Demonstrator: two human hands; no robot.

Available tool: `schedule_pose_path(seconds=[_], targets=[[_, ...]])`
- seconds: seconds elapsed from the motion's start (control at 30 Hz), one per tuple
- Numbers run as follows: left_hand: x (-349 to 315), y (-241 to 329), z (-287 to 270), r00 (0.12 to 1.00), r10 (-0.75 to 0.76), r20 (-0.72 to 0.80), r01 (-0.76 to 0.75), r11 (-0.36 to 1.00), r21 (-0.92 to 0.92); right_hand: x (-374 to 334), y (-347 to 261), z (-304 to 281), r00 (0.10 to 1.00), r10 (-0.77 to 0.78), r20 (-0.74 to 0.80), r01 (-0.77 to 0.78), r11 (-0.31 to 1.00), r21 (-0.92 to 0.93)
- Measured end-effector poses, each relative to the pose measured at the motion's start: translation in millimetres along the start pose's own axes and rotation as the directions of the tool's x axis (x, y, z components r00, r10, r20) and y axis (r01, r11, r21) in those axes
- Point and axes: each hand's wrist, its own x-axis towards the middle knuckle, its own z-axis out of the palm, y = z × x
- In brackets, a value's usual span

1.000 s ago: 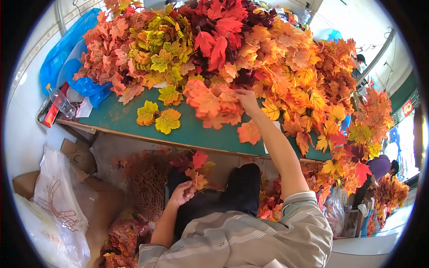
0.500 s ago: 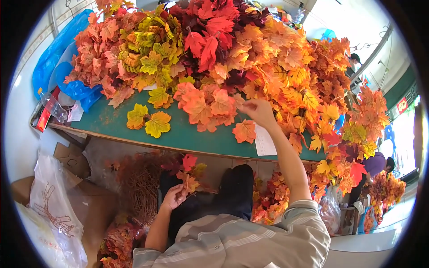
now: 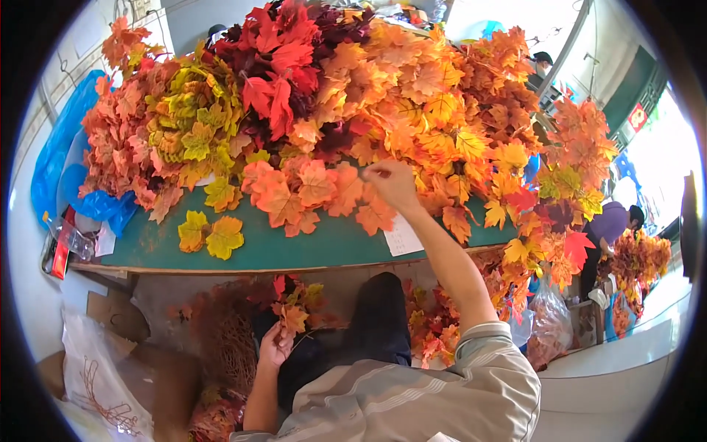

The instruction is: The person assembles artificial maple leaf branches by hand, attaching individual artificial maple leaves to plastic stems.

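Note:
My left hand is low over my lap, its fingers closed round the stem end of a small spray of artificial maple leaves. Orange, red and yellow-green show in that spray, and a thin stem sticks out to the right. My right hand reaches over the green table, thumb and fingers pinched at the edge of a salmon-orange maple leaf. Just left of it lies a cluster of similar salmon leaves. Below the right hand rests another orange leaf, beside a white paper slip.
Heaped leaves cover the table's back: salmon, yellow-green, red and orange. Two yellow leaves lie near the front edge. A blue plastic bag hangs at left. Brown wire stems stand below; a co-worker bends at right.
The whole view has shifted and turned slightly. The salmon leaf at my right fingertips now shows more fully beside the cluster. My left hand still grips the spray.

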Motion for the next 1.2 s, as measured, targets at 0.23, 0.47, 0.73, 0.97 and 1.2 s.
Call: schedule_pose_path(seconds=[0.23, 0.47, 0.73, 0.97, 1.2], targets=[[-7.6, -5.5, 31.1, 0.995, 0.095, -0.015, -0.095, 0.995, -0.038, -5.6, -29.9, -38.3, 0.992, -0.059, -0.113, 0.073, 0.99, 0.123], [-18.2, -7.4, 93.3, 0.985, 0.172, 0.031, -0.174, 0.972, 0.155, -75.3, -74.6, -61.5, 0.958, -0.124, 0.257, -0.088, 0.73, 0.678], [-26.5, -24.2, 147.3, 0.906, 0.423, 0.028, -0.369, 0.755, 0.541, -184.4, -97.1, 8.7, 0.574, 0.133, 0.808, -0.575, 0.768, 0.282], [-45.9, -23.8, 165.2, 0.851, 0.518, 0.085, -0.361, 0.46, 0.811, -216.3, -96.4, 34.6, 0.777, 0.086, 0.623, -0.41, 0.821, 0.398], [-47.5, -18.9, 175.6, 0.771, 0.539, 0.339, -0.467, 0.117, 0.876, -210.6, -101.9, 34.3, 0.832, -0.068, 0.551, -0.195, 0.894, 0.404]])
